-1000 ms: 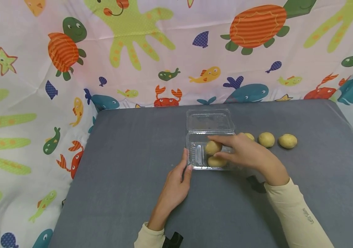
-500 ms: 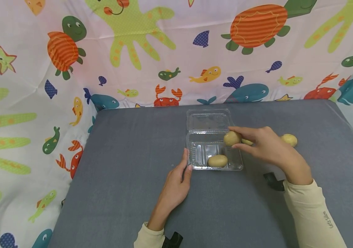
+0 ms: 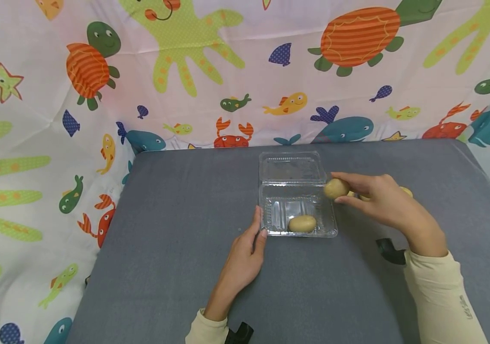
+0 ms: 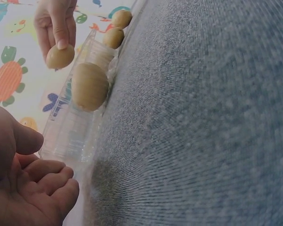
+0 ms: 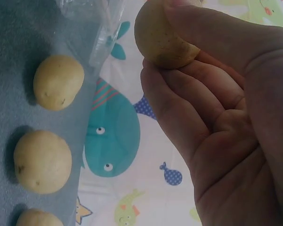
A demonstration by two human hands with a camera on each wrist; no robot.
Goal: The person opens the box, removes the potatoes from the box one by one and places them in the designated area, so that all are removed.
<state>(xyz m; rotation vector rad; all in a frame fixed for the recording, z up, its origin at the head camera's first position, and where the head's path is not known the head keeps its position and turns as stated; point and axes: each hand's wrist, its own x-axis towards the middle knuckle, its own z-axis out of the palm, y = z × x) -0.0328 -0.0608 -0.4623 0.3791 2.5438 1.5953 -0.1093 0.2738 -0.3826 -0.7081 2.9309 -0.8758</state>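
My right hand (image 3: 387, 205) pinches a potato (image 3: 335, 189) between thumb and fingers, above the right rim of a clear plastic clamshell container (image 3: 331, 224). The lid (image 3: 292, 167) is folded back flat, away from me. One potato (image 3: 302, 223) lies inside near the front wall; the left wrist view shows this potato (image 4: 89, 87) large. Against the container's left side rests my left hand (image 3: 242, 258), index finger along the wall and thumb at the front corner. In the left wrist view its fingers (image 4: 52, 176) are loosely bent.
On the grey-covered table (image 3: 176, 239), a row of three potatoes stands right of the container, partly behind my right hand. The right wrist view shows the near potato (image 5: 59, 82), middle potato (image 5: 42, 161) and last potato (image 5: 40, 219). A printed sea-animal cloth (image 3: 210, 62) hangs behind.
My right hand has lifted one potato out of the container and carried it right, past the rim. The other potato stays inside, and my left hand has kept its place.
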